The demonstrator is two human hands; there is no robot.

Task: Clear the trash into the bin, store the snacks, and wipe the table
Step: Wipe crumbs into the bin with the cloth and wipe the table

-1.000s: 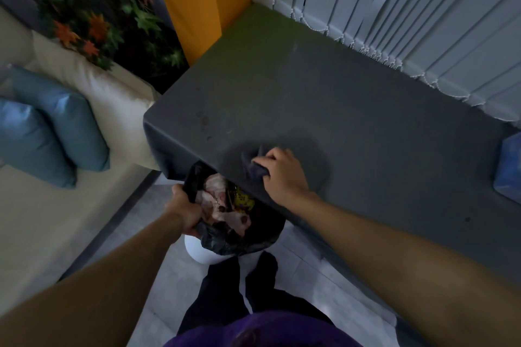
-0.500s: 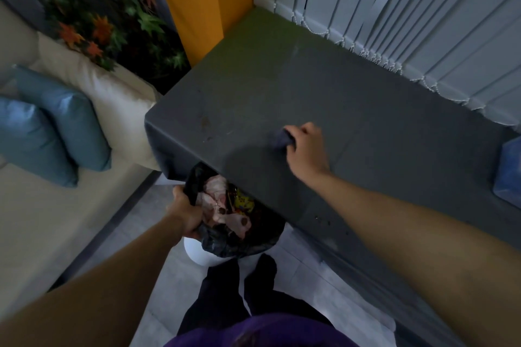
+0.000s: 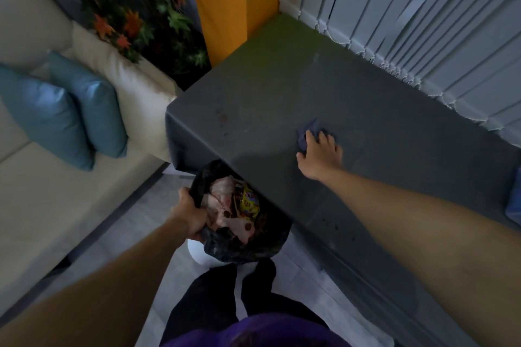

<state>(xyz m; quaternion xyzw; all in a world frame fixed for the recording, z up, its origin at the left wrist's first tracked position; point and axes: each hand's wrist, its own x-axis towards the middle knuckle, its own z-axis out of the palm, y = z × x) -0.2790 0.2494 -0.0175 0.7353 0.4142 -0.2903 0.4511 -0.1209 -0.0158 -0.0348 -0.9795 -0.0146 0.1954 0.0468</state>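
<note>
Right arm is reaching forward across the grey table (image 3: 282, 87), forearm nearly straight, wrist just above the cloth-covered top. Right hand (image 3: 320, 158) is lying palm down, fingers spread and extended, thumb pointing out to the left. The fingers are pressing flat on a small blue-grey cloth (image 3: 311, 128), not curling round it; the cloth is showing beyond the fingertips, bunched, on the middle of the table top.

Left arm is reaching down and forward beside the table's near corner. Left hand (image 3: 189, 214) is gripping the rim of the black bin bag (image 3: 239, 251), fingers wrapped over its edge and holding the mouth wide. The bag is lining a white bin (image 3: 197, 255) that is standing on the floor, partly tucked under the table edge. Inside, crumpled pale wrappers (image 3: 225, 205) and a yellow packet (image 3: 248, 203) are lying on top.

Dark specks are showing on the overhanging tablecloth near the right forearm.
</note>
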